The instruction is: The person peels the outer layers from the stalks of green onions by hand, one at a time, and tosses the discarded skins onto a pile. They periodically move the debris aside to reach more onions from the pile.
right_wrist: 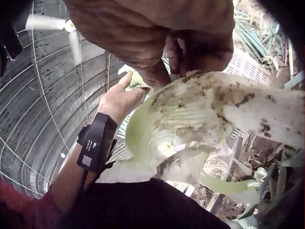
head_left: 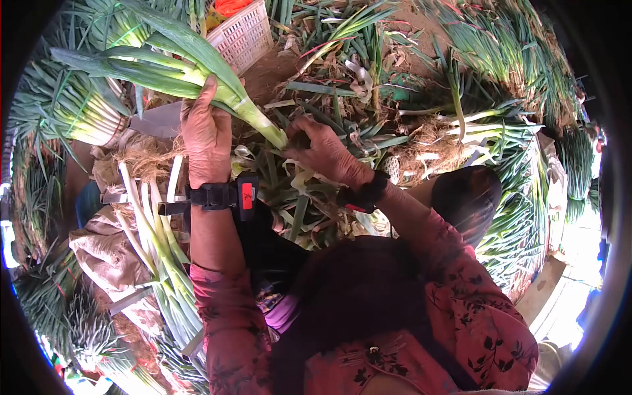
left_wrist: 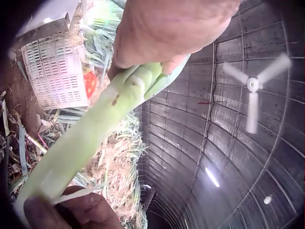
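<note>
A thick green onion (head_left: pixel 257 118) is held at a slant in front of the body, its leaves up to the left and its pale end down to the right. My left hand (head_left: pixel 208 139) grips it where the leaves meet the stalk. At the pale end, my right hand (head_left: pixel 329 153) pinches a loose outer layer, and a thin strip stands off the stalk beside its fingertips (left_wrist: pixel 93 207). Close by the right hand in the right wrist view hangs a wide, torn, soil-stained skin (right_wrist: pixel 186 114).
Trimmed leaves and peelings (head_left: pixel 303 204) litter the ground below the hands. Several rooted green onions (head_left: pixel 155 217) lie by the left forearm, and more with roots (head_left: pixel 434 141) lie to the right. Tied bundles (head_left: pixel 89 108) stand at left. A white plastic crate (head_left: pixel 242 36) sits ahead.
</note>
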Motion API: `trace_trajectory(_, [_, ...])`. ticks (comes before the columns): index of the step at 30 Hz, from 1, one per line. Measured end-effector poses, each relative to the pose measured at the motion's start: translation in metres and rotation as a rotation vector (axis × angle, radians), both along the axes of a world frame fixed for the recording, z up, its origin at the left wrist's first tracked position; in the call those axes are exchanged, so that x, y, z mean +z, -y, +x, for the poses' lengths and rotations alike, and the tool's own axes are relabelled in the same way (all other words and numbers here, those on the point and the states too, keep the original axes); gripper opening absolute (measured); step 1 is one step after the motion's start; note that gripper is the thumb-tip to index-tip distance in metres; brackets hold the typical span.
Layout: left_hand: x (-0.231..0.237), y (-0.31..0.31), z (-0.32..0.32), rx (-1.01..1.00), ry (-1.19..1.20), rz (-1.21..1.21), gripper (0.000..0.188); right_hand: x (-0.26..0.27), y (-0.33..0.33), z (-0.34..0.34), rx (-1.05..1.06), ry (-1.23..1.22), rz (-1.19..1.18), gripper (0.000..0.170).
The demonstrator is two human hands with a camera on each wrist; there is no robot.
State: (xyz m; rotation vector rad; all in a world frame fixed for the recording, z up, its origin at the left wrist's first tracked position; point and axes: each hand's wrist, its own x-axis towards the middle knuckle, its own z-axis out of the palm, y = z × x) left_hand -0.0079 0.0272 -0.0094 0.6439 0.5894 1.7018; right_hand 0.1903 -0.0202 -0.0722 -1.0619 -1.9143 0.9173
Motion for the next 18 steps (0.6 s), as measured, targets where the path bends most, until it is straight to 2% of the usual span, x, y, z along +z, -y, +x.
trace_trajectory(5, [-0.006, -0.001, 0.001, 0.028, 0.007, -0.036, 0.044, 0.003, 0.005, -0.003, -0.025, 0.016, -0.07, 0.03])
trace_trajectory(7, [-0.012, -0.003, 0.001, 0.053, 0.004, -0.054, 0.042, 0.004, 0.015, -0.01, -0.102, 0.248, 0.162, 0.026])
trace_trajectory(8, [-0.016, -0.006, -0.001, 0.084, 0.009, -0.054, 0.041, 0.004, 0.021, -0.011, -0.098, 0.249, 0.164, 0.026])
trace_trajectory(10, [-0.019, -0.008, -0.005, 0.112, 0.016, -0.054, 0.039, 0.005, 0.035, -0.011, 0.227, 0.312, 0.639, 0.021])
trace_trajectory(11, [-0.017, -0.008, -0.008, 0.157, 0.025, -0.064, 0.039, 0.004, 0.045, -0.011, 0.231, 0.313, 0.642, 0.021])
trace_trajectory(13, [-0.012, -0.008, -0.017, 0.205, 0.038, -0.074, 0.038, 0.005, 0.062, -0.008, 0.512, 0.399, 0.627, 0.021])
trace_trajectory(14, [-0.009, -0.008, -0.025, 0.204, 0.053, -0.062, 0.039, 0.011, 0.059, -0.001, 0.471, 0.337, 0.747, 0.016])
trace_trajectory(15, [-0.008, -0.007, -0.03, 0.204, 0.067, -0.054, 0.041, 0.012, 0.057, -0.002, 0.478, 0.339, 0.745, 0.016])
trace_trajectory(17, [0.011, 0.003, -0.02, 0.226, -0.006, -0.027, 0.041, 0.016, 0.054, -0.006, 0.131, -0.152, 0.151, 0.011])
trace_trajectory(18, [0.02, 0.01, -0.011, 0.123, 0.006, 0.058, 0.042, 0.023, 0.046, -0.007, 0.071, -0.502, -0.069, 0.008])
